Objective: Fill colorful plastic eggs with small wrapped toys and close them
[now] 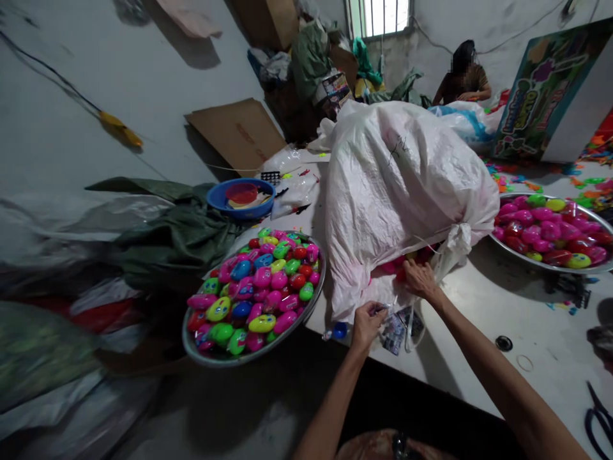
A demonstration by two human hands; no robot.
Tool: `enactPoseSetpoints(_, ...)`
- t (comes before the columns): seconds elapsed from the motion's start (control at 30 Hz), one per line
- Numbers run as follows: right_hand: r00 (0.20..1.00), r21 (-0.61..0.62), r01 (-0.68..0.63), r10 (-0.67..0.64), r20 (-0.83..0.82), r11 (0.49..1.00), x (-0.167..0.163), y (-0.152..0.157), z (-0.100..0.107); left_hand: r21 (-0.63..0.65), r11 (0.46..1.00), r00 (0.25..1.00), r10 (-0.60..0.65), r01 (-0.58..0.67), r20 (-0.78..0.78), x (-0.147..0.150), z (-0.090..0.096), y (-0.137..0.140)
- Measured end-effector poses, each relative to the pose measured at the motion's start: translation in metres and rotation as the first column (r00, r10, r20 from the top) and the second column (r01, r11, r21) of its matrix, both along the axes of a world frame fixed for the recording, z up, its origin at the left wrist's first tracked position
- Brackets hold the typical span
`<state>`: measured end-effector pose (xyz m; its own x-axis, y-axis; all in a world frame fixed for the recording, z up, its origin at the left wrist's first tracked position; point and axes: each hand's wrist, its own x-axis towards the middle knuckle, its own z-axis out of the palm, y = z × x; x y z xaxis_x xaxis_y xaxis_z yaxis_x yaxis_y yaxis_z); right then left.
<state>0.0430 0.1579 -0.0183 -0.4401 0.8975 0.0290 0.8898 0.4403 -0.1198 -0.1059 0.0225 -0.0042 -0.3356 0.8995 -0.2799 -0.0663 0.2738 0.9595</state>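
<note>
A large white woven sack [407, 172] lies on the table, its mouth facing me with pink and red plastic eggs [393, 264] showing inside. My right hand [420, 279] is at that mouth, fingers curled down among the eggs; what they hold is hidden. In front of the sack, my left hand [368, 326] is closed in a pinch on what looks like the edge of a clear plastic bag. Beside it on the table lies a small printed packet [393, 333]. A knotted end of the sack [457, 239] hangs just right of my right hand.
To the left, a metal basin [191, 348] is heaped with colourful plastic eggs; another basin [569, 269] stands at right. Behind the left one sits a blue tub [215, 199]. Scissors [596, 421] and a black ring [504, 344] lie at right. A person [462, 80] sits at the back.
</note>
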Motion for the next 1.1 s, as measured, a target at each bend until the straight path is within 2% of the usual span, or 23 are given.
enactPoseSetpoints(0.2, 0.994, -0.089, 0.059, -0.067, -0.087, 0.994, -0.015, 0.009, 0.009, 0.105, 0.995, 0.999, -0.002, 0.006, -0.040, -0.011, 0.000, -0.002)
enactPoseSetpoints(0.33, 0.983, -0.150, 0.062, -0.086, -0.164, 0.987, -0.005, -0.003, 0.013, 0.063, 0.997, 0.999, -0.049, 0.048, 0.017, -0.006, -0.001, -0.001)
enactPoseSetpoints(0.43, 0.962, -0.200, 0.051, -0.102, -0.255, 0.979, 0.003, -0.013, 0.023, 0.025, 1.000, 1.000, -0.012, 0.011, 0.029, 0.000, 0.002, 0.001)
enactPoseSetpoints(0.53, 0.928, -0.263, -0.038, -0.064, -0.366, 0.964, 0.007, -0.030, 0.036, -0.003, 1.000, 1.000, -0.006, 0.006, -0.012, 0.000, 0.010, 0.000)
enactPoseSetpoints(0.6, 0.844, -0.352, -0.187, -0.033, -0.535, 0.917, 0.009, -0.048, 0.044, -0.012, 0.998, 0.996, -0.069, 0.068, -0.050, -0.001, 0.016, -0.003)
enactPoseSetpoints(0.63, 0.768, -0.394, -0.266, -0.054, -0.638, 0.880, 0.010, -0.058, 0.046, -0.013, 0.993, 0.991, -0.121, 0.120, -0.062, -0.001, 0.020, -0.004)
enactPoseSetpoints(0.7, 0.582, -0.461, -0.365, -0.189, -0.791, 0.809, 0.012, -0.076, 0.047, -0.018, 0.985, 0.983, -0.173, 0.172, -0.053, 0.001, 0.025, -0.006)
enactPoseSetpoints(0.73, 0.504, -0.491, -0.364, -0.276, -0.819, 0.791, 0.014, -0.084, 0.047, -0.027, 0.984, 0.984, -0.175, 0.174, -0.040, 0.004, 0.026, -0.006)
enactPoseSetpoints(0.83, 0.373, -0.574, -0.256, -0.469, -0.801, 0.778, 0.019, -0.099, 0.045, -0.046, 0.986, 0.987, -0.157, 0.159, 0.045, 0.013, 0.023, -0.005)
enactPoseSetpoints(0.93, 0.312, -0.610, -0.273, -0.532, -0.787, 0.744, 0.024, -0.107, 0.047, -0.046, 0.993, 0.994, -0.110, 0.111, 0.023, 0.018, 0.015, -0.004)
enactPoseSetpoints(1.0, 0.338, -0.612, -0.339, -0.514, -0.788, 0.715, 0.026, -0.110, 0.049, -0.034, 0.991, 0.991, -0.130, 0.129, -0.037, 0.017, 0.010, -0.003)
enactPoseSetpoints(1.03, 0.357, -0.610, -0.347, -0.502, -0.788, 0.712, 0.026, -0.111, 0.050, -0.031, 0.988, 0.987, -0.151, 0.150, -0.056, 0.017, 0.009, -0.003)
enactPoseSetpoints(1.1, 0.362, -0.602, -0.297, -0.496, -0.789, 0.741, 0.025, -0.111, 0.050, -0.026, 0.981, 0.980, -0.194, 0.193, -0.050, 0.016, 0.009, -0.003)
